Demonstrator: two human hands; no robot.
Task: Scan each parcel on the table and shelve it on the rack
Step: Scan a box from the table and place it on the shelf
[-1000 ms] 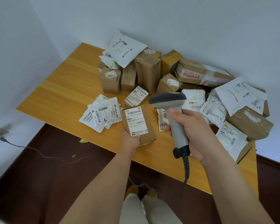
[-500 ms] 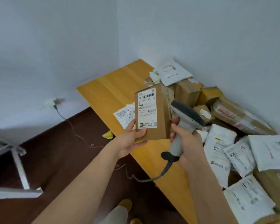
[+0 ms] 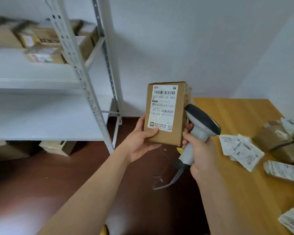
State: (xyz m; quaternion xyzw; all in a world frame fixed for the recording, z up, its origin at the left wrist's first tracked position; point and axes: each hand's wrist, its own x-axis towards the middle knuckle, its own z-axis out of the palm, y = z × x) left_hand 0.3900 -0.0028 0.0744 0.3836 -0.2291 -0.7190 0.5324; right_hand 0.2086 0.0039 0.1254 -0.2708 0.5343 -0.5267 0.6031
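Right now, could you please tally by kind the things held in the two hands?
Cardboard parcel: 1, held in the left hand
Barcode scanner: 1, gripped in the right hand
Total: 2

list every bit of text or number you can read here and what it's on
"502-602-12-815": white label on the cardboard box in the left hand.
"602-12": same label, lower down.
Label's small print and bottom lines: too small to read.
Table parcels and rack boxes: blurred, unreadable.
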